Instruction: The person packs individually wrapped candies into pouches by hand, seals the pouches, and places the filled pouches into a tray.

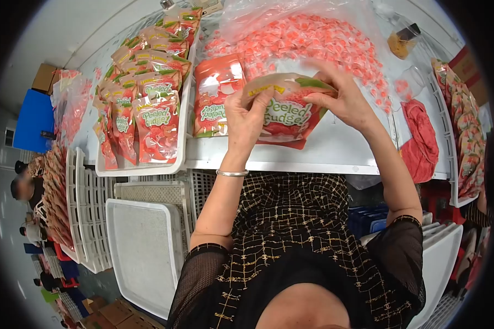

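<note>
A red and tan candy pouch (pixel 286 117) printed "Peeled Fudge!" is upright in front of me at the table's near side. My left hand (pixel 243 119) is closed on its upper left edge, thumb on the front face. At the upper right corner, my right hand (pixel 340 97) pinches the pouch by its top; the fingers behind are partly blurred. Just left of it lies another candy pouch (pixel 219 88), its lettering upside down. Behind the pouch spreads a heap of small wrapped red candies (pixel 313 38).
On the left stands a white tray (pixel 142 170) with several filled pouches. A clear plastic sheet (pixel 291 12) covers the heap's back. To the right are a red cloth (pixel 420 134), a clear cup (pixel 409 83) with candies and another tray (pixel 450 159) of pouches. Stacked trays (pixel 142 241) stand below.
</note>
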`<act>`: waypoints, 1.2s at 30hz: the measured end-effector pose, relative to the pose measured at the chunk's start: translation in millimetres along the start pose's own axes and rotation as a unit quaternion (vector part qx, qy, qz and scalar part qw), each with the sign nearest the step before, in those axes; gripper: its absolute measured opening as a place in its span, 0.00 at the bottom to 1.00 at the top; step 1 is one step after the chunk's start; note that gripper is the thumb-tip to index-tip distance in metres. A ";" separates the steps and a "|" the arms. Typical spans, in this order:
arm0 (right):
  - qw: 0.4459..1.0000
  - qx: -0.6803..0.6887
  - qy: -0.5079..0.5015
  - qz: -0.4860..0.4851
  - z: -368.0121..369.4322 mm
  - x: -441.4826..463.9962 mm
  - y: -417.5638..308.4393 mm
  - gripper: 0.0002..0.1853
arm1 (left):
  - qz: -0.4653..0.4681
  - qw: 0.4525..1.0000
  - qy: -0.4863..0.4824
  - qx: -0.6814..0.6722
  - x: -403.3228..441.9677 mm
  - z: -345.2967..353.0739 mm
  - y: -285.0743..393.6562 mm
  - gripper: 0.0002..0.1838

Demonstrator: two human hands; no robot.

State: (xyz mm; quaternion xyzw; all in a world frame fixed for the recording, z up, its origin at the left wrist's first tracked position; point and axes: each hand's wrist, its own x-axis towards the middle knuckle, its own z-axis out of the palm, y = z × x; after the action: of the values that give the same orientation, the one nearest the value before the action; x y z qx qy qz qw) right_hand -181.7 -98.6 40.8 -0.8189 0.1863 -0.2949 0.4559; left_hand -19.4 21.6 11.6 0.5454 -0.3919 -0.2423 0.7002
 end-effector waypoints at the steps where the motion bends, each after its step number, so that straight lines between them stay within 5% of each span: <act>1: 0.997 -0.055 -0.052 0.024 -3.4 1.0 4.3 0.07 | -0.002 1.000 -0.020 -0.016 -1.4 0.1 -4.6 0.08; 4: 0.974 -0.210 -0.015 -0.090 -3.9 1.9 16.0 0.08 | -0.012 0.999 -0.047 -0.010 0.8 -7.0 -18.2 0.07; 11: 0.968 -0.197 -0.047 -0.148 3.7 7.5 11.6 0.07 | 0.085 0.990 0.042 0.104 -9.2 1.4 -30.4 0.05; 13: 0.943 -0.281 -0.062 -0.165 6.8 12.5 14.8 0.09 | 0.094 0.991 0.039 0.086 -9.2 4.5 -26.4 0.04; 16: 0.927 -0.343 -0.040 -0.145 17.4 13.5 10.5 0.10 | -0.021 0.999 -0.005 -0.036 -6.3 3.5 -8.2 0.04; 20: 0.939 -0.292 -0.081 -0.165 9.4 11.4 16.6 0.09 | 0.041 0.996 -0.035 0.072 -5.6 -12.1 -29.3 0.04; 22: 0.980 -0.157 -0.100 -0.076 0.4 7.7 13.1 0.07 | 0.052 0.997 0.014 0.054 -9.3 -11.6 -31.8 0.04; 26: 0.958 -0.250 -0.100 -0.101 1.3 0.6 20.3 0.06 | -0.008 0.991 -0.075 0.110 -2.2 -20.4 -12.7 0.04; 28: 0.934 -0.324 -0.048 -0.139 7.7 -0.4 16.5 0.05 | 0.168 0.914 -0.162 0.333 10.3 -17.7 1.2 0.06; 29: 0.934 -0.321 -0.056 -0.146 10.5 -1.2 13.5 0.05 | 0.165 0.915 -0.152 0.336 12.0 -15.7 4.3 0.06; 31: 0.947 -0.290 -0.064 -0.121 11.7 -2.6 7.2 0.05 | 0.282 0.792 -0.182 0.510 20.3 -1.1 3.9 0.06; 34: 0.966 -0.234 -0.110 -0.023 5.1 -8.5 10.2 0.05 | 0.298 0.787 -0.160 0.516 12.6 4.8 -11.9 0.02; 36: 0.945 -0.299 -0.062 -0.120 11.4 -10.9 19.2 0.04 | 0.315 0.795 -0.117 0.504 5.9 5.6 -12.3 0.05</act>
State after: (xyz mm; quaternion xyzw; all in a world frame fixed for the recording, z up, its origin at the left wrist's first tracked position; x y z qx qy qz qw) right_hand -183.2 -95.0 16.2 -0.9504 0.1375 -0.2274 0.1619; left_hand -19.4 10.3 2.1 0.6353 -0.6876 0.1616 0.3123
